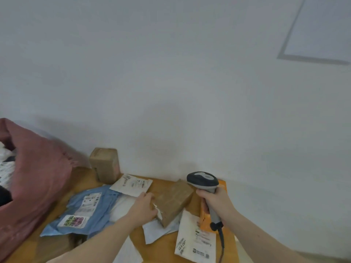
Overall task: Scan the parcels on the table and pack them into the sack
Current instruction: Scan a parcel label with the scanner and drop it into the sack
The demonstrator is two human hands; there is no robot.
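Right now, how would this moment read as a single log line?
left hand: grips flat brown parcel | right hand: holds barcode scanner | sack: open at left | phase: scanning

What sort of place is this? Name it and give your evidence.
Probably a small parcel-sorting or mailroom station: labelled mailers such as the blue mailer cover a wooden table, the right hand grips a barcode scanner, and a red sack holds packed parcels.

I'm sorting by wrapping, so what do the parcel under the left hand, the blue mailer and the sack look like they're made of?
The brown parcel under the left hand looks like cardboard wrapped in glossy tape, going by its sheen. The blue mailer seems thin plastic film: it is wrinkled and limp. The reddish sack looks like matte woven fabric or plastic weave; blur leaves that open.
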